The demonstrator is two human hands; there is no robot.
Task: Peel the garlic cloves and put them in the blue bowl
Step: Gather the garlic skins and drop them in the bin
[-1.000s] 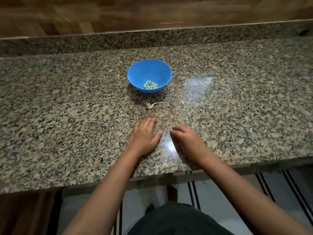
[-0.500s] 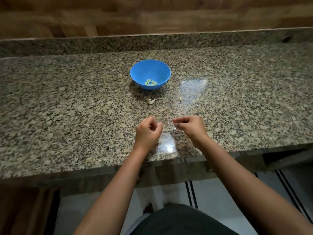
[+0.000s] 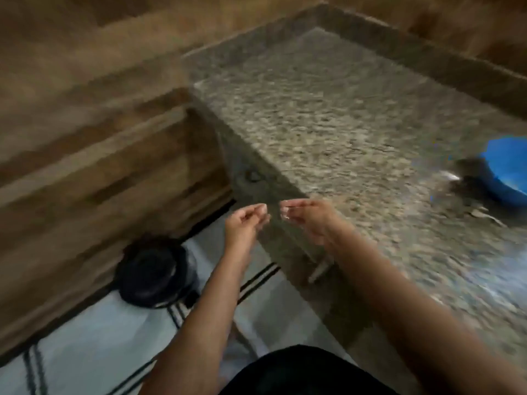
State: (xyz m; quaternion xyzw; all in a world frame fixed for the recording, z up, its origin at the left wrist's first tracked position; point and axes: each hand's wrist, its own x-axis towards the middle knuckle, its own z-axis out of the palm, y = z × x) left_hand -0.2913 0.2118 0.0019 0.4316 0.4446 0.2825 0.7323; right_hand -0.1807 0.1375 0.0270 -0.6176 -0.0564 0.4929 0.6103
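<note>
Two hands [image 3: 245, 227] [image 3: 311, 222], both curled (gripping anything? cannot tell, blurred); one blue bowl [image 3: 500, 191].

Two hands: left hand [image 3: 246, 225] and right hand [image 3: 310, 220]; one blue bowl [image 3: 506, 181] well right of them (partly cut off); one black round container [image 3: 151, 270] below-left.

We find the blue bowl [image 3: 499, 161] at three o'clock, upright on the counter [image 3: 328, 132], cut by the frame edge; its pale contents blur beyond telling.

Left hand [image 3: 246, 223] and right hand [image 3: 309, 220] — close together, fingers curled
</note>
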